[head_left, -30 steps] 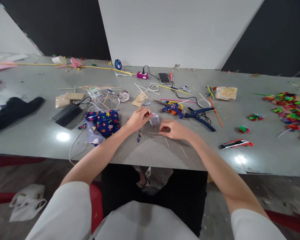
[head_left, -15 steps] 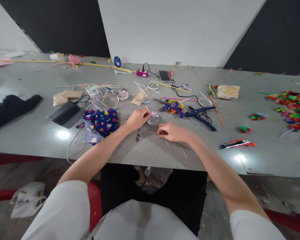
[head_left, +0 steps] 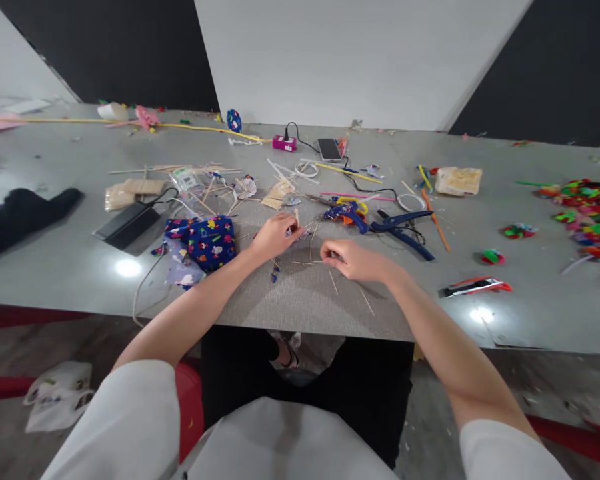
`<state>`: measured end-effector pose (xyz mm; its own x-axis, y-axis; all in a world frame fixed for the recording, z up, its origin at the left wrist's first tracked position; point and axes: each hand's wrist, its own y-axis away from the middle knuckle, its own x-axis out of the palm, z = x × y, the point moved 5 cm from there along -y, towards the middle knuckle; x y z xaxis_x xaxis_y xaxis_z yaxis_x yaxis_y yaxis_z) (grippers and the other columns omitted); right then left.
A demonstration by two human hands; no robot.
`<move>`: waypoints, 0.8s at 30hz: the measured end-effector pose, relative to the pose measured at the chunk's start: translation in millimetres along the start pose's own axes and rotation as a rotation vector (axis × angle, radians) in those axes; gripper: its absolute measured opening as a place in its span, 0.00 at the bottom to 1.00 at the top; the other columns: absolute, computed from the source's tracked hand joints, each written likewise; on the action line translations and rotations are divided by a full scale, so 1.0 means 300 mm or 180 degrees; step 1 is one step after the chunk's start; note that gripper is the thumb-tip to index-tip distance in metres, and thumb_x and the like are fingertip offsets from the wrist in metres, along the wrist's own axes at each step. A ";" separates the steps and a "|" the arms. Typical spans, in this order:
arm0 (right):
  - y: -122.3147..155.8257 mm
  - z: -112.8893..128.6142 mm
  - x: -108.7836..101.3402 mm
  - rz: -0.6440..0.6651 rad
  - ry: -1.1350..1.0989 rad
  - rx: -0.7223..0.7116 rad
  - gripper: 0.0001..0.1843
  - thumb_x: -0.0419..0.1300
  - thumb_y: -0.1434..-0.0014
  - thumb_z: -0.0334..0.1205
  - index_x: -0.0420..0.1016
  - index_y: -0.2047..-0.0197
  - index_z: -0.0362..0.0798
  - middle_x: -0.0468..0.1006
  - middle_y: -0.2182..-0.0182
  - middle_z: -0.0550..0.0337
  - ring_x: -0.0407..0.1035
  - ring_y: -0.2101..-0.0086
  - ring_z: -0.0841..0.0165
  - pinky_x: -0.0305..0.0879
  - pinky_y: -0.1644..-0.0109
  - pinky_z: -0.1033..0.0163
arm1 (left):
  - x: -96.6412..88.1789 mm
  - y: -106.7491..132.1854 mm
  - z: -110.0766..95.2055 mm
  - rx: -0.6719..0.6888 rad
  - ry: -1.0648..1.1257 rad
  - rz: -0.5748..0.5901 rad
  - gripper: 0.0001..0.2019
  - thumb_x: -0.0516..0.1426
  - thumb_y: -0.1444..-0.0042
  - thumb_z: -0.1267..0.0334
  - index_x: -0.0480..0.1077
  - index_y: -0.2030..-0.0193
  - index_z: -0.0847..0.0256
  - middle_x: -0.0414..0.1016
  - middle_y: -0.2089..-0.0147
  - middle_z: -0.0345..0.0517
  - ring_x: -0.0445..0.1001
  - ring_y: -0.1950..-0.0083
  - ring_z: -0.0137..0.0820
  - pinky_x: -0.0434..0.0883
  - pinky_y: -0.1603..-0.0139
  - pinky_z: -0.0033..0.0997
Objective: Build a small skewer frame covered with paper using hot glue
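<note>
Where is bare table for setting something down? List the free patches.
Front-left edge, between the black cloth and the blue patterned fabric; front-right, beyond the red-handled cutter. Crowded: thin wooden sticks and blue glue gun around the left hand and right hand.

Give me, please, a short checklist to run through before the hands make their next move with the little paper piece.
1. Left hand grips the small paper piece: ok.
2. Right hand has something in its pinch: cannot tell, too fine to see.
3. Hands apart, neither hiding the other: ok.
4. Loose sticks within the right hand's easy reach: ok, they lie just beside it.
5. Glue gun untouched, lying beyond both hands: ok.
</note>
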<state>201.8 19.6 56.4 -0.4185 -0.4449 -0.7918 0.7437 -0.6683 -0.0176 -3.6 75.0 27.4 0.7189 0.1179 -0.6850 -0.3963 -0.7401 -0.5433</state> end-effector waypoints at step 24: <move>-0.032 -0.003 0.016 -0.0943 0.1136 -0.0218 0.21 0.42 0.22 0.43 0.67 0.35 0.53 0.73 0.51 0.47 0.70 0.51 0.54 0.66 0.42 0.45 | 0.015 0.010 -0.025 0.0135 0.0469 0.0191 0.11 0.58 0.30 0.59 0.73 0.64 0.61 0.77 0.65 0.46 0.74 0.64 0.30 0.70 0.60 0.30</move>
<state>193.1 24.4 52.3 -0.4215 0.0000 -0.9068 0.6569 -0.6894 -0.3053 2.9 68.4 26.3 0.7681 -0.0263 -0.6398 -0.4625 -0.7138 -0.5258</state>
